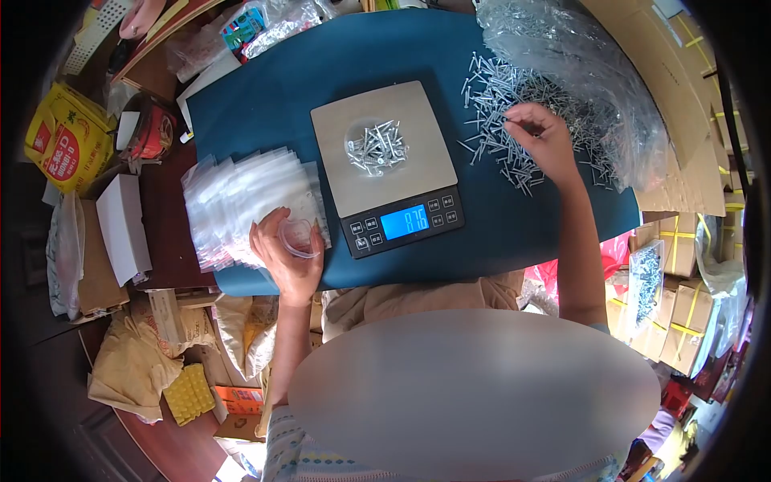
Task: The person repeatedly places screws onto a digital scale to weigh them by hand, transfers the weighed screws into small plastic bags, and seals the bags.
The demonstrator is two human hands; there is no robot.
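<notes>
A digital scale (385, 189) stands mid-table, its blue display lit. On its plate is a clear round dish holding a heap of screws (377, 149). My left hand (290, 251) holds a clear round plastic cup (299, 238) at the near edge of a stack of clear plastic bags (245, 205). At the right, my right hand (542, 140) is over a big pile of loose screws (498, 104), thumb and forefinger curled towards each other; whether a screw is between them is too small to make out.
A large clear plastic bag (562, 52) lies over the back of the screw pile. Cardboard (675, 96) borders the table's right side. A red tub (148, 132) and a yellow package (68, 138) stand at the left. The blue table mat (273, 88) lies under the scale.
</notes>
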